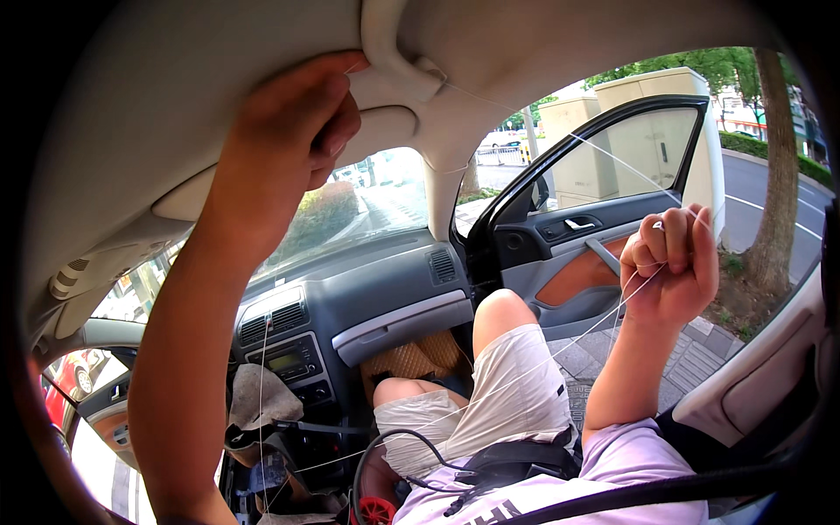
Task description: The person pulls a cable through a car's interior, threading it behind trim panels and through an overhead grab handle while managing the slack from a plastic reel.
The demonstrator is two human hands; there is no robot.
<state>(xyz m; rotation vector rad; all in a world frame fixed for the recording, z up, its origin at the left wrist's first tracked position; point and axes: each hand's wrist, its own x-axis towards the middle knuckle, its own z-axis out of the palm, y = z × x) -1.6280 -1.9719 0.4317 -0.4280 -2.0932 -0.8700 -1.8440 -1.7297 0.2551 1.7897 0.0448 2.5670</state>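
Note:
A thin white string (pixel 618 159) runs from the end of the grab handle (pixel 381 44) on the car's ceiling down to my right hand (pixel 672 262). That hand is raised in front of the open door, its fingers closed around the string. From there another length of the string slants down across my lap to the lower left. Up against the headliner, my left hand (pixel 302 118) is closed beside the grab handle. A short bit of string shows at its fingertips; the rest of the grip is hidden.
I sit in the passenger seat, the front door (pixel 577 227) open onto a pavement with a tree trunk (pixel 774 175). Ahead is the dashboard (pixel 376 280). Low down lie a red spoked reel (pixel 376 510), a black cable (pixel 357 477) and a grey cloth (pixel 262 394).

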